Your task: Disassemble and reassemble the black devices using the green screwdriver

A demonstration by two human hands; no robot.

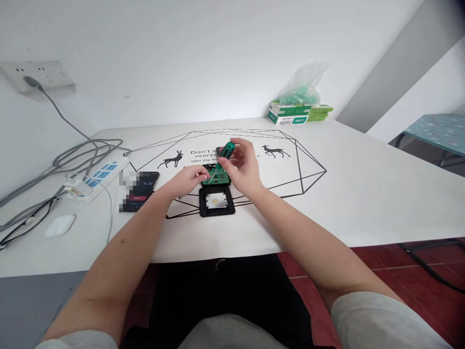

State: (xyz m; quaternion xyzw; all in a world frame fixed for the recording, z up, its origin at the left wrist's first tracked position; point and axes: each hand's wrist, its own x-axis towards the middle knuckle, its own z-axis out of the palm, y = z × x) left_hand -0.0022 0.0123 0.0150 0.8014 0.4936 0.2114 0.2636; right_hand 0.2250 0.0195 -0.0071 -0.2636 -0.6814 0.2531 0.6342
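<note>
Resting mid-table: left hand (187,180) pinches the green circuit board (215,178) steady; right hand (244,167) grips a green screwdriver (225,154), tip on the board. Black cover (217,200) already off, lying just before it; board apparently not yet freed.

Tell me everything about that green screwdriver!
The screwdriver is small, with a green handle that has a black band and looks like plastic, and a thin metal shaft. The right hand holds the handle, tilted, top leaning away to the right, tip pointing down-left onto the green circuit board. The left hand rests at the board's left edge, near the tip. It all sits above a white table printed with deer.
</note>
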